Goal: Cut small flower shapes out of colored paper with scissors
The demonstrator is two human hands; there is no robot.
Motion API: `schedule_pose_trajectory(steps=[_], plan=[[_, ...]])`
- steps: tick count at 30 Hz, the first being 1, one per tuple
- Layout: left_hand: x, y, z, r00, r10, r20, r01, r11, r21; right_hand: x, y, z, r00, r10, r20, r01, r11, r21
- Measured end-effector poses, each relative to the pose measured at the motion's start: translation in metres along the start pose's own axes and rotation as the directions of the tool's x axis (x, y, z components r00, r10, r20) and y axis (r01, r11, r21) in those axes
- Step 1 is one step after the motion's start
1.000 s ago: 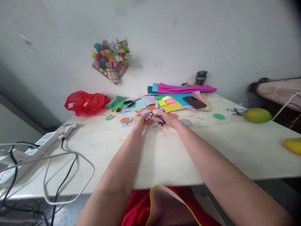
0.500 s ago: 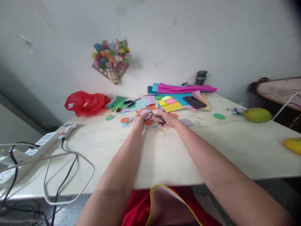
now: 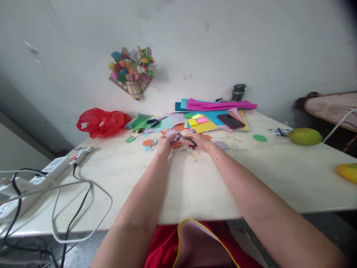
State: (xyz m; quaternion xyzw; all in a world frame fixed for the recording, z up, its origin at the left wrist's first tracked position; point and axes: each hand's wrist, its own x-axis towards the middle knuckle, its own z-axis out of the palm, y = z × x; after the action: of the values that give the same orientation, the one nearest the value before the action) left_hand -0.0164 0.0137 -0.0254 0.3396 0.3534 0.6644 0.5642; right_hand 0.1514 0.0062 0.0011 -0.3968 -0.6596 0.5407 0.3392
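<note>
Between the fingers of my left hand (image 3: 165,144) is a lilac paper flower (image 3: 172,135) with a scalloped edge. My right hand (image 3: 198,142) grips black-handled scissors (image 3: 190,142), whose blades point up and left beside the flower. Whether the blades touch the paper I cannot tell. Orange paper pieces (image 3: 176,145) lie under and around both hands, and small paper scraps (image 3: 195,156) are scattered just in front. Left of my left hand is a pile of cut paper flowers (image 3: 150,144), orange on top. A lilac paper circle (image 3: 221,144) lies right of my right hand.
Behind my hands are coloured sheets (image 3: 213,118), a phone (image 3: 231,121) and a second pair of scissors (image 3: 153,122). At left are a red plastic bag (image 3: 102,123) and a power strip (image 3: 41,182) with loose cables. A green circle (image 3: 259,137) and a mango (image 3: 305,136) lie right.
The scissor blades and the lilac flower have shifted very slightly. Both hands stay in nearly the same place, with the same holds.
</note>
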Motion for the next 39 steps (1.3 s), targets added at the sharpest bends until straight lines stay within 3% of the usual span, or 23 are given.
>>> schedule_pose_trajectory(steps=[16,27,39], plan=[[-0.004,0.003,0.004,1.000,-0.024,-0.010,0.024,1.000,0.014,-0.006,-0.007,-0.001,0.999,0.022,-0.047,-0.022,1.000,-0.009],[-0.006,0.003,0.006,1.000,-0.017,0.013,0.016,0.999,0.032,0.001,0.004,-0.004,1.000,-0.015,-0.022,0.015,1.000,0.008],[-0.003,-0.001,0.007,0.997,-0.013,-0.078,0.014,1.000,0.008,0.002,0.004,-0.002,0.999,0.010,-0.050,-0.007,0.998,0.064]])
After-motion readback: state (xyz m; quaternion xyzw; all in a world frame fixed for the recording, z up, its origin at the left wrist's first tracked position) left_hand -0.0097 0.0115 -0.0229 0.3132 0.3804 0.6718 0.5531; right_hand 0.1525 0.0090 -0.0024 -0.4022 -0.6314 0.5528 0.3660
